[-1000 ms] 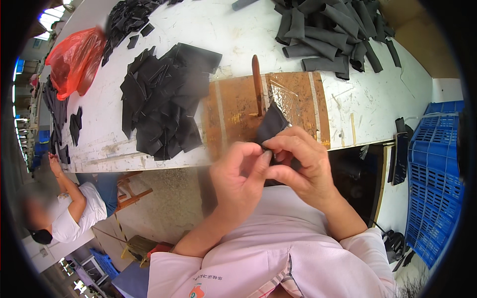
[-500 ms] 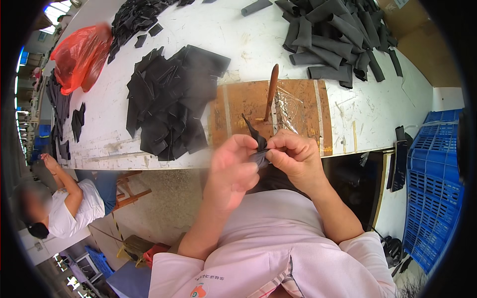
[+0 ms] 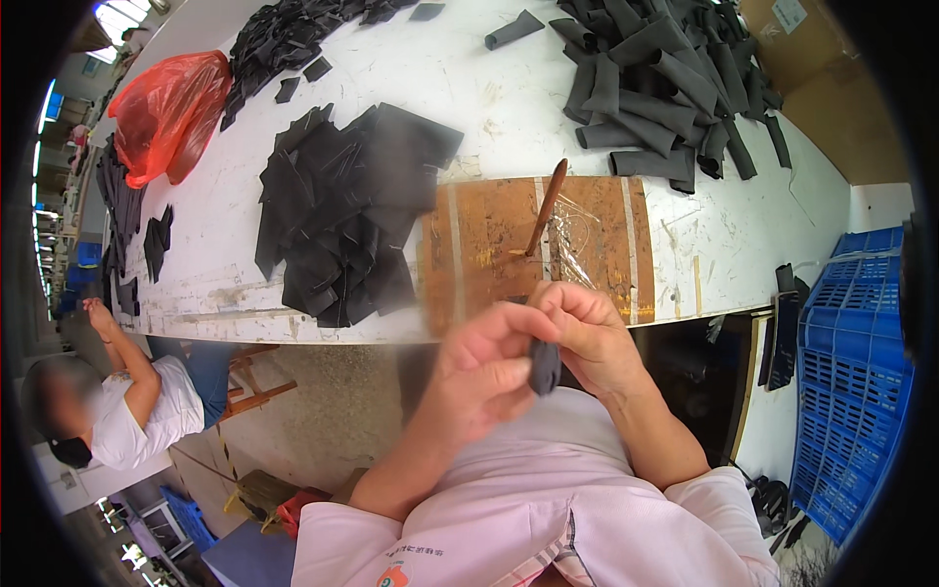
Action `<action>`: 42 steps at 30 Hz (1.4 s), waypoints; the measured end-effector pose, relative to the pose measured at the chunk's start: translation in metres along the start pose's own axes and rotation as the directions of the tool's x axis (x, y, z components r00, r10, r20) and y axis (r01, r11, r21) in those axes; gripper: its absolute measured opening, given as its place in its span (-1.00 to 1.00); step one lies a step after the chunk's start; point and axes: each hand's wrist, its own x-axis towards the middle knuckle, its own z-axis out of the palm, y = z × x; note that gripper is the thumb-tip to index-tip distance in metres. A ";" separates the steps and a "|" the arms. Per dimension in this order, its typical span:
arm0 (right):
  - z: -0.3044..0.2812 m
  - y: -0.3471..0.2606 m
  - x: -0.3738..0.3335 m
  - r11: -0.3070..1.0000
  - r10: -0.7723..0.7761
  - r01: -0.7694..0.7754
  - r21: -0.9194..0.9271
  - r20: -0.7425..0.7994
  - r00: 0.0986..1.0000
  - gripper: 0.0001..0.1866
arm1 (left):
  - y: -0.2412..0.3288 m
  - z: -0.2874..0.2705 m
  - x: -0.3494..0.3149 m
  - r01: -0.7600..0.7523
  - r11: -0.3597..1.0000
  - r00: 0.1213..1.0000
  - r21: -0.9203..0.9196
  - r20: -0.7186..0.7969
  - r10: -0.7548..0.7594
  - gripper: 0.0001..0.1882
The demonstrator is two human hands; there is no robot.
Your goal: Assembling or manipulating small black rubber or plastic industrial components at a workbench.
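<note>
Both of my hands meet just in front of the table edge, pinching a small black fabric piece rolled into a narrow tube. My left hand grips it from the left, and my right hand closes on it from the right. Just beyond my hands lies a brown board on the white table, with a thin brown wooden stick resting on it. A heap of flat black fabric pieces lies left of the board. Several rolled dark fabric tubes are piled at the far right.
A red plastic bag sits at the far left of the table, with more black scraps behind it. A blue plastic crate stands on my right. Another person in a white shirt sits at the lower left.
The black piece, held open and flat above the board a second ago, is now rolled tight between my fingers. My hands have come down toward my body.
</note>
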 end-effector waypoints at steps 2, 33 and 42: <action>0.005 -0.006 -0.004 0.999 -0.034 0.033 0.019 0.030 0.999 -0.90 | 0.004 0.004 -0.002 0.034 0.999 0.996 0.034 0.083 -0.037 -0.60; 0.021 -0.099 0.074 0.970 0.025 0.010 -0.243 0.140 0.990 -0.76 | 0.067 0.040 0.068 0.120 0.704 0.986 -0.700 0.166 -0.003 -0.87; 0.008 -0.085 0.068 0.977 0.103 -0.069 -0.200 0.165 0.981 -0.72 | 0.047 -0.004 0.065 0.078 0.817 0.988 -0.572 0.153 0.013 -0.78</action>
